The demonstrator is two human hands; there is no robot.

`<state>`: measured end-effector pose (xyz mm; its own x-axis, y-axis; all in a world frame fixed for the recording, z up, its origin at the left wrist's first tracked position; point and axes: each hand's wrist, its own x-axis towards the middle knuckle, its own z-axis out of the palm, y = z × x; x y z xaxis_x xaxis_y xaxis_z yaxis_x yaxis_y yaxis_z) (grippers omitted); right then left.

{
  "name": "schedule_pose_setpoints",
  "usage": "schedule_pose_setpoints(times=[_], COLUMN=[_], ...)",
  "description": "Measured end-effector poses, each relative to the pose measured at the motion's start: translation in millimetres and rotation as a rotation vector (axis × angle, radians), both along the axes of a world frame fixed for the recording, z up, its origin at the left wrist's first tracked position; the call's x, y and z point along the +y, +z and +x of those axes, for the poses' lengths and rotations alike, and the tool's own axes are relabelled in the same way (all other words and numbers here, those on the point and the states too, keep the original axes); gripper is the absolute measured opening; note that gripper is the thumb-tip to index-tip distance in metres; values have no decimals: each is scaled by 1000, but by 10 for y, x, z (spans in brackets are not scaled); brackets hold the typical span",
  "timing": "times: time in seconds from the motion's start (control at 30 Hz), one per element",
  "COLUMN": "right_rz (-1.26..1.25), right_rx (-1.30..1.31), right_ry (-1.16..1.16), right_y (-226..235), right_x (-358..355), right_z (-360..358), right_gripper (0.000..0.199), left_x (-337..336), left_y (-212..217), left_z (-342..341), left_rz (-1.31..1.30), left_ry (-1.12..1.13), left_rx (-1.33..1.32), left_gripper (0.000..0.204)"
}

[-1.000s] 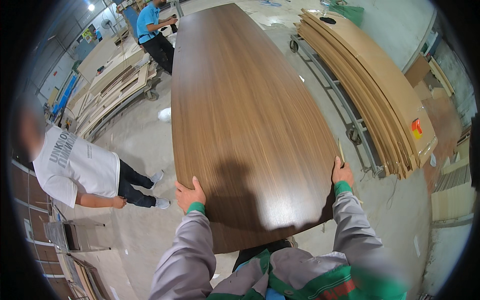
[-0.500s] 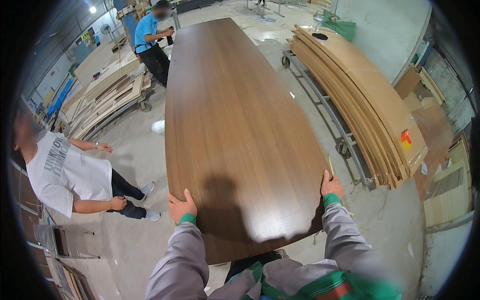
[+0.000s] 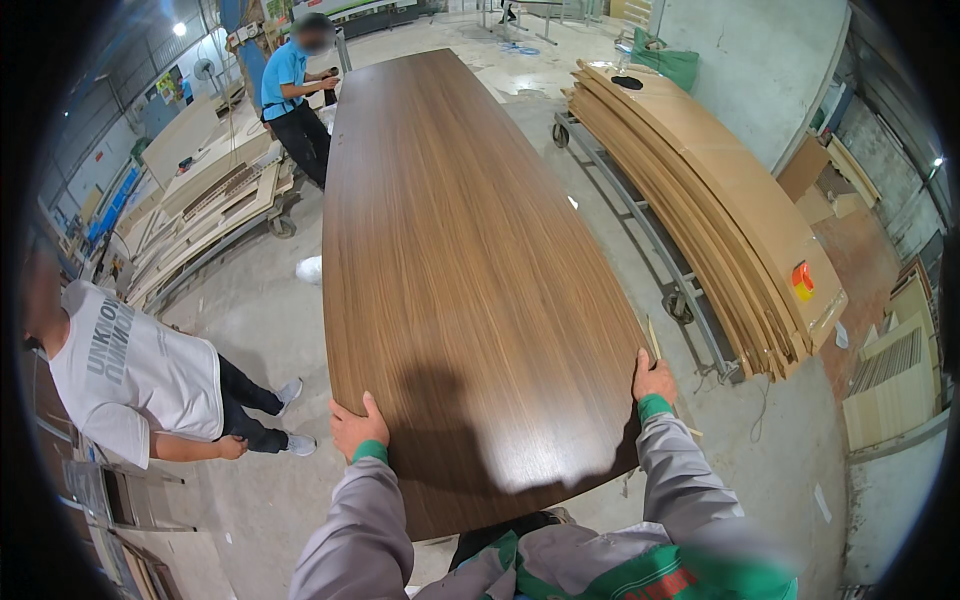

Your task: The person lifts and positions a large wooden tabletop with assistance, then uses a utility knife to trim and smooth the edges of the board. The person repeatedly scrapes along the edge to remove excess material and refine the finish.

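A long brown wood-grain panel [image 3: 470,270] stretches away in front of me, its near end curved and its top glossy. At its left edge, close to the near end, my left hand [image 3: 358,426] is closed with the thumb on top and the fingers over the side. My right hand [image 3: 654,378] grips the opposite edge in the same way, a little farther off. The undersides of both grips are hidden by the panel. My shadow falls on the near part of the surface.
Cardboard-coloured sheets [image 3: 720,190] lie stacked on a wheeled metal cart [image 3: 640,215] to the right. At left stands a person in a white shirt [image 3: 135,370]. Another in blue [image 3: 287,80] is beside the panel's far left side. Boards [image 3: 215,215] are piled behind them.
The view has shifted slightly, so the panel sits a bit lower and to the left. Both my hands keep their hold. The person in white has turned, and one raised forearm no longer shows.
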<state>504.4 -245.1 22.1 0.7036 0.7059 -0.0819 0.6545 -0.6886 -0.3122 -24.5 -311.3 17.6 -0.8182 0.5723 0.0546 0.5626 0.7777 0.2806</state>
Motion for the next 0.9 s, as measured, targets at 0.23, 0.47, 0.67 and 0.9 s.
schedule_pose_setpoints(times=[0.23, 0.47, 0.67, 0.9], right_rz=[-27, -29, -45, -59], right_rx=[13, 21, 41, 29], right_ry=[8, -5, -17, -7], right_y=[-10, -17, -11, -16], right_x=[15, 15, 30, 31], right_z=[14, 17, 8, 13], right_gripper=[78, 78, 78, 81], left_x=[1, 3, -3, -2], left_y=[-38, -35, 0, 47], left_z=[-10, -21, -11, 3], left_rz=[18, -8, -14, -39], left_ry=[-2, -9, -9, -4], left_rx=[28, 36, 22, -28], left_gripper=[88, 88, 89, 91])
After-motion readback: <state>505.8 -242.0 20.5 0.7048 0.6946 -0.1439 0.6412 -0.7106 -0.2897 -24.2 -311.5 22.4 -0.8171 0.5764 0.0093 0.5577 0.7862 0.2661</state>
